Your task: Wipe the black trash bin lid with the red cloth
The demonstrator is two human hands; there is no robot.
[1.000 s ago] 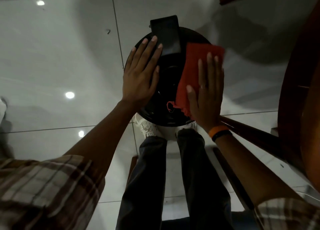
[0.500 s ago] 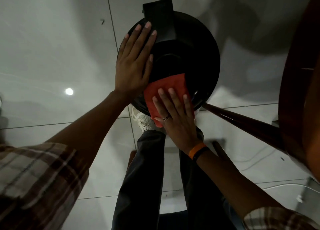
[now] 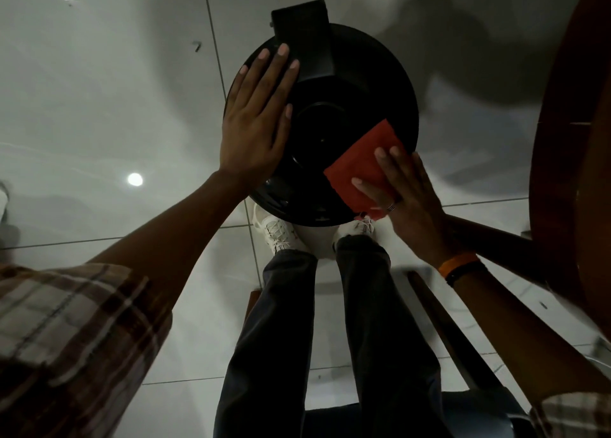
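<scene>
The black trash bin lid [image 3: 357,84] is round and stands on the white tiled floor [image 3: 99,107], in front of the person's 2 white shoes [image 3: 277,236]. The left hand [image 3: 254,133] lies flat on the left part of the lid, with the fingers spread a little and the fingertips [image 3: 282,49] touching the raised hinge block [image 3: 302,37] at the far edge of the lid. The right hand [image 3: 410,196] presses the red cloth [image 3: 360,166] on the near right part of the lid, fingers open and flat on it; a ring [image 3: 390,207] is on 1 finger. An orange wristband [image 3: 458,263] is on the right wrist. A dark wooden furniture leg [image 3: 496,242] passes to the right of the lid.
</scene>
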